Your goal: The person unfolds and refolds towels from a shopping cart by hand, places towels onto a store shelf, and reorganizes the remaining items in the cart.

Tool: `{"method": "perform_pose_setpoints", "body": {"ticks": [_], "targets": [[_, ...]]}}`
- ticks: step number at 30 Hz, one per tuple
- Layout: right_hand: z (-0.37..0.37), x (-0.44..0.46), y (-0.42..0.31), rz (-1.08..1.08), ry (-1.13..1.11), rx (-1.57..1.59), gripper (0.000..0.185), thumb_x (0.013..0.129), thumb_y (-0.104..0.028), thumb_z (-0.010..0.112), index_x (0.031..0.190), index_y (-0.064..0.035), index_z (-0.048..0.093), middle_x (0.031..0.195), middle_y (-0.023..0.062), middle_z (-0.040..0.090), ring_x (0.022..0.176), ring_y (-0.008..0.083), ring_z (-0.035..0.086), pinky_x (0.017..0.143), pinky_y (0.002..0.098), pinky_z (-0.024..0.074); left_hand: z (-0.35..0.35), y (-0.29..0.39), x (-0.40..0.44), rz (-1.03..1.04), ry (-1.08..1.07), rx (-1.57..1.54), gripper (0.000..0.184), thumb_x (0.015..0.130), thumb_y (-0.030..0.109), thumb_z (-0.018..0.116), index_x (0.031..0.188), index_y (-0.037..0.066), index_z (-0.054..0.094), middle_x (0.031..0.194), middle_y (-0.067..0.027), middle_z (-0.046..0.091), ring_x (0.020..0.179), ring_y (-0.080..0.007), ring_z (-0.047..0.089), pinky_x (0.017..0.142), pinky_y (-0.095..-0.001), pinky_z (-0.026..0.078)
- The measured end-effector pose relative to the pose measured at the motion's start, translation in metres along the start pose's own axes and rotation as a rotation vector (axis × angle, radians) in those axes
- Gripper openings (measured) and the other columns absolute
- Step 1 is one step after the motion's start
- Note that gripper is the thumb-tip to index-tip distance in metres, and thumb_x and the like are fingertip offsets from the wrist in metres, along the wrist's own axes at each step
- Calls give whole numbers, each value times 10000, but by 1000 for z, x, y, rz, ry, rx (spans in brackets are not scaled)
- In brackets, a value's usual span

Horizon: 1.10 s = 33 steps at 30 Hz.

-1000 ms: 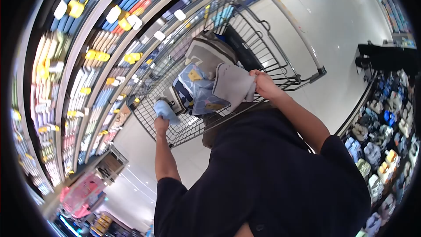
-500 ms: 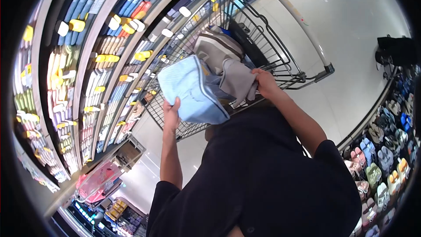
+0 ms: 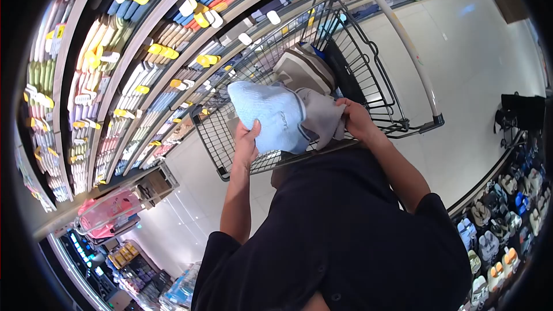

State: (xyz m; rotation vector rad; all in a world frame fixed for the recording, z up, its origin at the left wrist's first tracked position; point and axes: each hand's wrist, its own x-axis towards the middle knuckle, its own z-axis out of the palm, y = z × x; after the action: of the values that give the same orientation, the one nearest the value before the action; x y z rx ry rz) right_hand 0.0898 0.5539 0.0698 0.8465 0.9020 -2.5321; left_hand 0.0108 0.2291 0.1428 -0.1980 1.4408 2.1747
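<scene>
My left hand (image 3: 247,141) pinches the lower left edge of a light blue towel (image 3: 268,116), which hangs spread over the cart with small dark lettering on it. My right hand (image 3: 354,120) grips a grey cloth (image 3: 324,116) by its right side. The blue towel's right edge overlaps the grey cloth. Both are above the wire basket of a shopping cart (image 3: 216,150). Behind them in the cart lies a grey-brown striped folded textile (image 3: 305,69). The blue towel hides most of what lies beneath it.
Shelves of folded towels (image 3: 138,75) with yellow and white tags run along the left and top. The cart's handle bar (image 3: 403,40) is at the upper right. Slippers (image 3: 489,245) stand at the lower right, near a black item (image 3: 521,106). A pink item (image 3: 112,213) is at the lower left.
The blue towel, at first bunched in my left hand at the basket's left end, has opened out and moved right to overlap the grey cloth. My right hand has kept its grip on the grey cloth.
</scene>
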Motion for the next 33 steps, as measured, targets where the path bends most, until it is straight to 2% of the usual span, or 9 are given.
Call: {"method": "perform_pose_setpoints", "body": {"ticks": [5,9,13,15,22,24,29,32,33], "targets": [[19,-5,-5,124,-166,172,332,936,-18,424,1231,-56,571,1185,112,611,1136,264,584,1011,438,472,35,-38,23,-61,-19,416,571,948,186,702,1428,32,435,1282,-146,625,1121,-216,634,943,-362,529],[30,-22,-11,166,-164,316,504,1036,-378,429,1395,-31,500,1429,154,522,1317,280,511,1096,478,409,88,-63,14,-9,-191,650,907,850,365,796,1520,-7,310,1409,-240,521,1239,-291,568,1045,-397,462],[41,-40,-22,235,-100,220,524,1002,-360,560,1371,9,508,1369,151,573,1267,270,557,1062,443,449,81,-106,17,85,-156,945,1030,847,395,786,1559,-38,180,1458,-300,464,1318,-345,518,1098,-411,404],[41,-37,-8,12,109,-504,488,922,-178,692,1329,39,532,1274,145,638,1161,256,628,997,401,504,95,-89,6,1,-246,1000,1072,848,432,774,1555,-73,145,1491,-346,402,1364,-382,473,1116,-427,380],[38,-4,-47,-197,204,-534,375,900,-52,672,1246,64,582,1111,133,699,994,221,684,909,349,542,7,-107,24,-212,-215,586,393,975,348,641,1189,19,667,1011,-102,707,961,-168,662,877,-301,513],[49,-13,-61,-298,128,-503,380,950,-108,639,1276,74,566,1139,126,695,997,202,678,912,332,533,-17,-100,13,-2,-37,769,340,1000,325,603,1056,12,723,884,-50,704,856,-130,659,794,-300,528],[49,-12,-76,-247,49,-344,440,977,-176,637,1324,76,539,1201,129,678,1024,198,672,898,325,529,-153,-121,3,-302,83,956,393,926,347,647,1164,40,707,910,-121,742,797,-200,695,761,-339,539],[40,2,-72,-194,256,-763,464,954,-175,655,1329,67,526,1181,199,680,1017,277,695,857,380,554,-224,-131,2,-322,216,1128,427,879,353,695,1207,79,709,909,-168,751,819,-255,727,752,-387,549],[36,5,-64,-319,392,-1344,448,933,-163,662,1313,41,540,1144,221,680,977,331,694,821,415,556,-223,-112,-1,-263,206,1145,409,868,338,693,1197,96,714,931,-179,749,851,-300,726,779,-394,553]]}}
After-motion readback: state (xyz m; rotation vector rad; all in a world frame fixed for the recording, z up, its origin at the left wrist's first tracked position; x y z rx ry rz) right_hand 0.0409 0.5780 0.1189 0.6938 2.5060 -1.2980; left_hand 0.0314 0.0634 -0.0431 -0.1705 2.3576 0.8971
